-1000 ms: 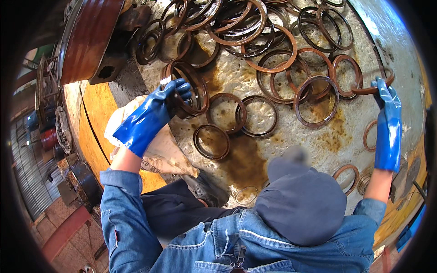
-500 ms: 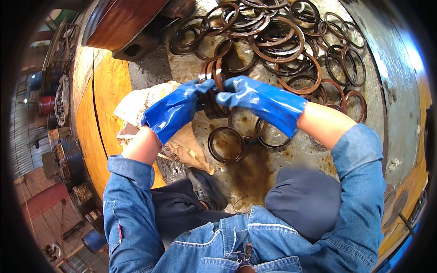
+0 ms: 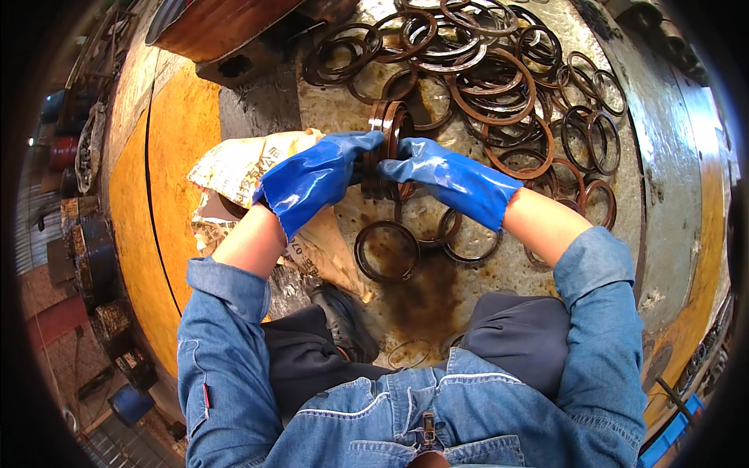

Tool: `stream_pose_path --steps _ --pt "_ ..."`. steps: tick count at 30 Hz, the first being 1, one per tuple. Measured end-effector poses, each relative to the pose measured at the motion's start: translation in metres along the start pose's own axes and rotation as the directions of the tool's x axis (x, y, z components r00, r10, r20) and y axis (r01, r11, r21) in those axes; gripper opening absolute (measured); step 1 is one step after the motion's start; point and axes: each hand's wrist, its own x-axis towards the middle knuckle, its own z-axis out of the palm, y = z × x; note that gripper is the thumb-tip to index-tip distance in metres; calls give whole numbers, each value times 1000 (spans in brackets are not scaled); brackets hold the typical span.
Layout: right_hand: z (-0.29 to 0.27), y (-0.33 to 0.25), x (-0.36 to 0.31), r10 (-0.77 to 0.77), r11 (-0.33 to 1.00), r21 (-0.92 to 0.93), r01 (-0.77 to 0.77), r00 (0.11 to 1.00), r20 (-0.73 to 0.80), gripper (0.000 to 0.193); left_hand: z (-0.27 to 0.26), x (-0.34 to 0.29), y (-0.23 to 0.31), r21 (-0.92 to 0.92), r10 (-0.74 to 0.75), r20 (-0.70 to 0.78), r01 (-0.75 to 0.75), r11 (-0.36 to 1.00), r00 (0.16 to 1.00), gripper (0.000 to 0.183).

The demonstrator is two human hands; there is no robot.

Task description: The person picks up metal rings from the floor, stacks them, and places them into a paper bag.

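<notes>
The left hand (image 3: 316,181), in a glossy blue rubber glove, is closed around the near side of a stack of rusty brown rings (image 3: 388,148) held upright on edge; the right hand (image 3: 452,178), gloved the same way, grips the stack from the opposite side, its fingers curled onto the ring faces, so that the two hands press the stack between them; the stack stands just above a stained, wet metal surface (image 3: 499,273), near its middle; a single dark ring (image 3: 387,250) lies flat on that surface just below the hands, and a second flat ring (image 3: 471,242) lies beside it, partly under the right wrist; a big heap of loose rings (image 3: 499,78), rust-brown and overlapping, spreads over the far and right part of the surface, well apart from the stack; crumpled printed paper (image 3: 234,168) lies under the left forearm, beside a yellow-orange floor band (image 3: 140,203); both forearms wear rolled blue denim sleeves (image 3: 226,327); a dark shoe (image 3: 343,320) rests near the lower edge of the wet patch.
</notes>
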Motion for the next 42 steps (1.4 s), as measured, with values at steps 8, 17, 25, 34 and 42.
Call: stream_pose_path --steps 8,17,25,34,42 --pt "8 -52 -42 -116 982 174 74 963 244 42 -4 7 5 161 -28 -1 28 986 1000 36" --pt "-71 -75 -195 378 729 -550 -407 909 -172 42 -9 9 -1 165 -54 12 51 985 998 25" --pt "-45 132 -484 618 156 -379 -912 390 -683 47 5 19 10 139 -96 42 89 986 995 38" --pt "-78 77 -378 485 631 -180 -755 564 -668 55 0 10 8 56 -96 -12 97 994 995 38" --pt "-32 -64 -55 98 928 -365 -70 993 59 83 2 1 12 189 -78 -152 107 976 985 31"
